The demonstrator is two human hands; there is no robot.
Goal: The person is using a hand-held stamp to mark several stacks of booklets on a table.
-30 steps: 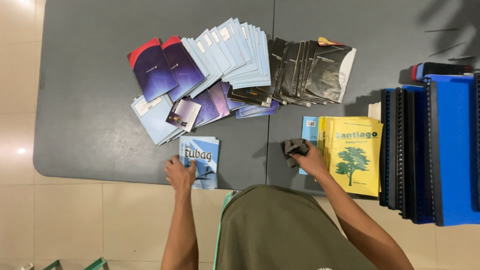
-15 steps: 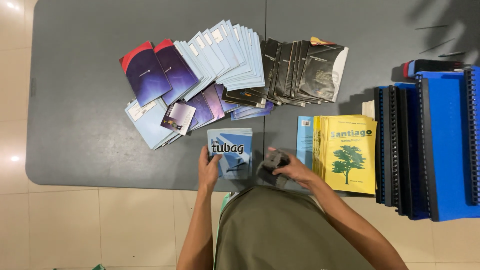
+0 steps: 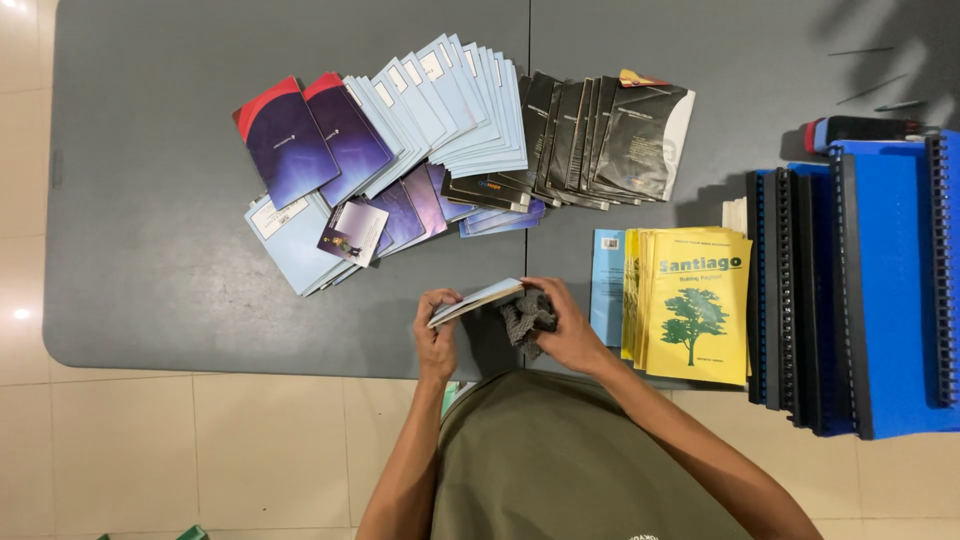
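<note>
My left hand grips a thin light-blue booklet, lifted off the grey table and tilted so its edge faces the camera. My right hand holds a crumpled dark grey cloth against the booklet's right end, fingers also touching the booklet. Both hands are near the table's front edge, just left of a stack of yellow books with a green tree on the cover.
Fanned booklets lie farther back: red-and-purple ones, light-blue ones, black ones. A blue book sits under the yellow stack. Blue spiral-bound binders fill the right side. Tiled floor lies below the table.
The booklet lay flat at the front edge under my left hand; it slid right, then was lifted and tilted. My right hand with the cloth moved left from the yellow books to meet it.
</note>
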